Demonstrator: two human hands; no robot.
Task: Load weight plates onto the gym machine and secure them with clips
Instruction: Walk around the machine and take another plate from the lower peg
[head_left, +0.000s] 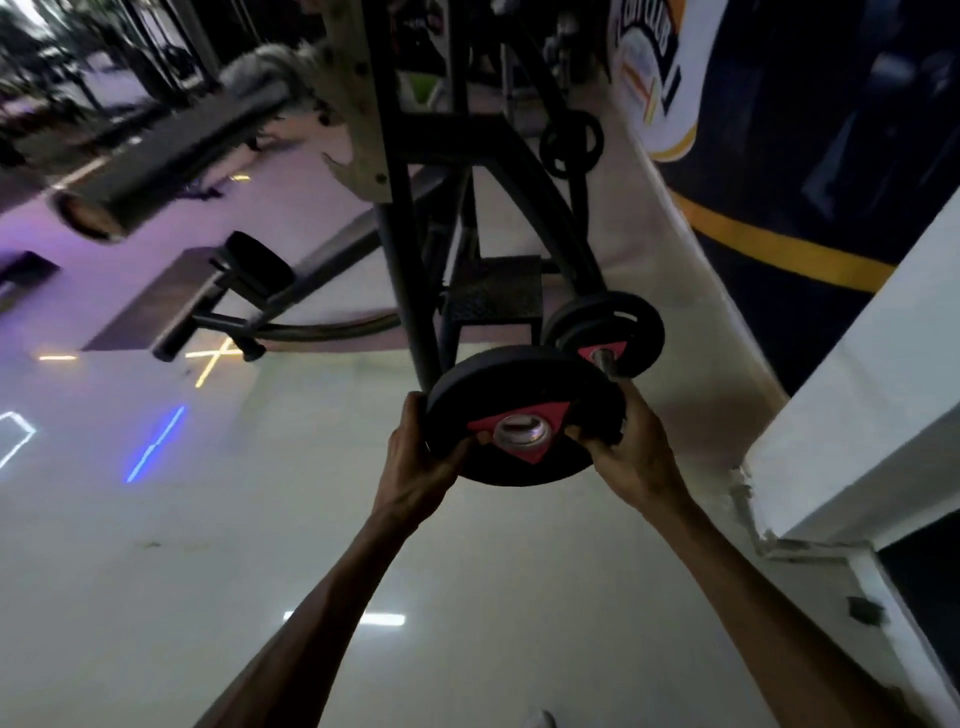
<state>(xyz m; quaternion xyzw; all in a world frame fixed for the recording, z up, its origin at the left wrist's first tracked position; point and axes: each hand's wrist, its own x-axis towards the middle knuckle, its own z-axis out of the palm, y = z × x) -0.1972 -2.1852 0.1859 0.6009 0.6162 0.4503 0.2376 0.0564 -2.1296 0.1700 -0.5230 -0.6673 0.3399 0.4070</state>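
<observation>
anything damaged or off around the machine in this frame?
Yes. The pale panel on the upright of the gym machine has a torn, jagged lower edge. The white wall corner at right looks chipped. The held weight plate, gripped by left hand and right hand, looks intact.

Dim overall, tinted purple at left; bright strip-light reflections glaring off the glossy floor (156, 519); motion blur across the upper machine frame (415, 130); wide-angle bending at edges.

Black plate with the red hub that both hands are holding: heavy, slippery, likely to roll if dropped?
The plate is probably heavy for its size: the left hand and right hand both hold its rim. Matte coating suggests decent grip. Round and stiff, it would likely roll on the glossy floor if landing on edge.
</observation>
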